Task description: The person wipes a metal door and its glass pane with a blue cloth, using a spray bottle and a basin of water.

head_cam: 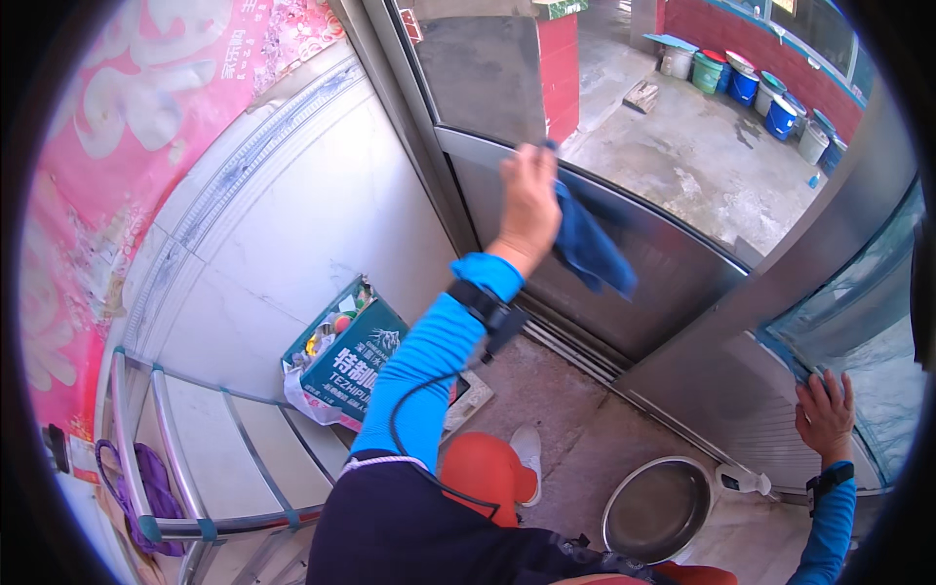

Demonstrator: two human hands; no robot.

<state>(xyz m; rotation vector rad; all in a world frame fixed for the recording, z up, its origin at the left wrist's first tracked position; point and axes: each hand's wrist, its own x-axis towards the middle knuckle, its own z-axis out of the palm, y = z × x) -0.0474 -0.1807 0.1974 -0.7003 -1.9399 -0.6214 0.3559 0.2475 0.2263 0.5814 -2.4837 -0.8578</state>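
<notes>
My left hand [528, 205] is raised at the metal-framed glass door [570, 270] and grips a blue cloth [594, 245], which hangs down to the right over the door's lower metal panel; hand and cloth are slightly blurred. On the right, my right hand [826, 413] rests with its fingers spread near the lower edge of another door pane, which is partly covered with clear bluish film [870, 336]. Nothing shows in that hand. Both sleeves are bright blue, with black straps at the wrists.
A metal basin [658, 512] of murky water stands on the floor, beside a white bottle [742, 480]. Left are a green cardboard box [351, 358] of rubbish and a metal rack [219, 526] with a purple bag [157, 482]. Outside, lidded buckets [744, 86] line a red wall.
</notes>
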